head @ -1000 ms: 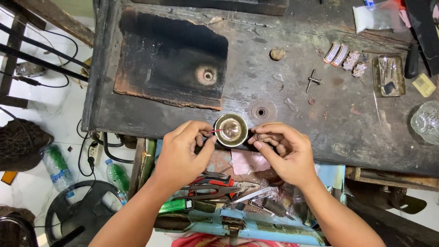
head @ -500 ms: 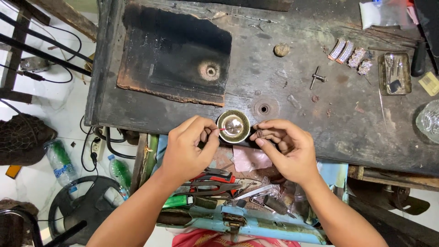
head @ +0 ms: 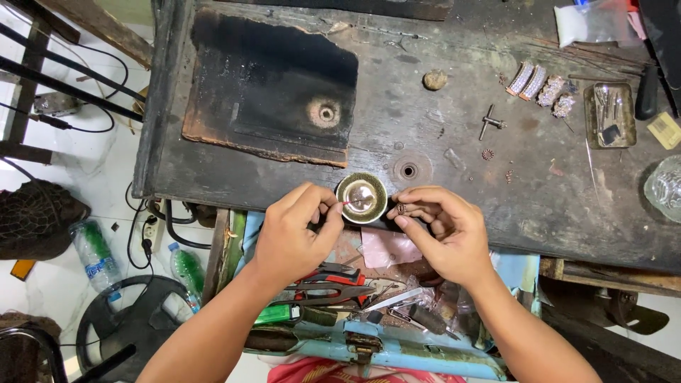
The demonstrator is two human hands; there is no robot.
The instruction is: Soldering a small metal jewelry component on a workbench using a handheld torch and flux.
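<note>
From the head view, looking straight down, both hands work at the near edge of a dark, worn surface. A small round metal dish, shallow and shiny inside, sits on that edge directly between the hands, touching or nearly touching the fingertips on either side. The left hand is closed in a pinch on a thin pin-like piece whose tip reaches over the dish's left rim; its long axis runs roughly left to right, pointing into the dish. The right hand is curled shut, pinching a tiny round ornament between thumb and forefinger just beside the dish's right rim. The two hands are about equally near the dish, the left one's pin already over it. What lies in the dish cannot be made out beyond its gleam. Farther back on the right stands a small rectangular metal tray holding a few small tools, and beside it lie four pale jewelled strips. A glass jar shows at the right edge. Below the surface an open light-blue toolbox holds red-handled pliers and other hand tools, with a pink scrap above them.
</note>
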